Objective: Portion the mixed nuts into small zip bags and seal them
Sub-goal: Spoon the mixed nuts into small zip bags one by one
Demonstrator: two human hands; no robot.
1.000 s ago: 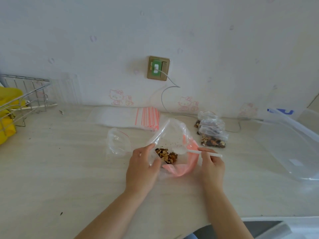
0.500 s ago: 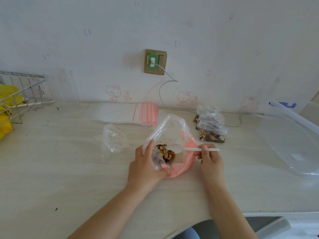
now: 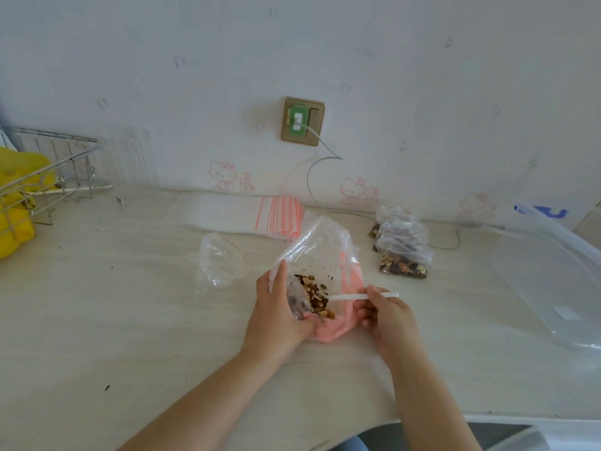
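A large clear and pink plastic bag [image 3: 325,252] lies open on the table, with mixed nuts [image 3: 314,296] heaped at its left side. My left hand [image 3: 279,315] grips the bag's left edge and bunches it up around the nuts. My right hand [image 3: 388,315] holds a white plastic spoon [image 3: 361,297] whose bowl end points into the nuts. An open, empty small zip bag [image 3: 221,260] stands left of the big bag. Filled small bags of nuts [image 3: 401,252] lie stacked to the right. A stack of flat unused zip bags [image 3: 240,214] lies by the wall.
A wire rack [image 3: 45,177] with yellow items sits at the far left. A large clear plastic bag [image 3: 553,271] lies at the right. A wall socket [image 3: 302,121] with a white cable hangs above the table. The table's front edge [image 3: 487,418] runs at the bottom right.
My left hand has pushed the bag's edge closer around the nuts. The spoon has dipped lower, its bowl going from above the nuts into the pile.
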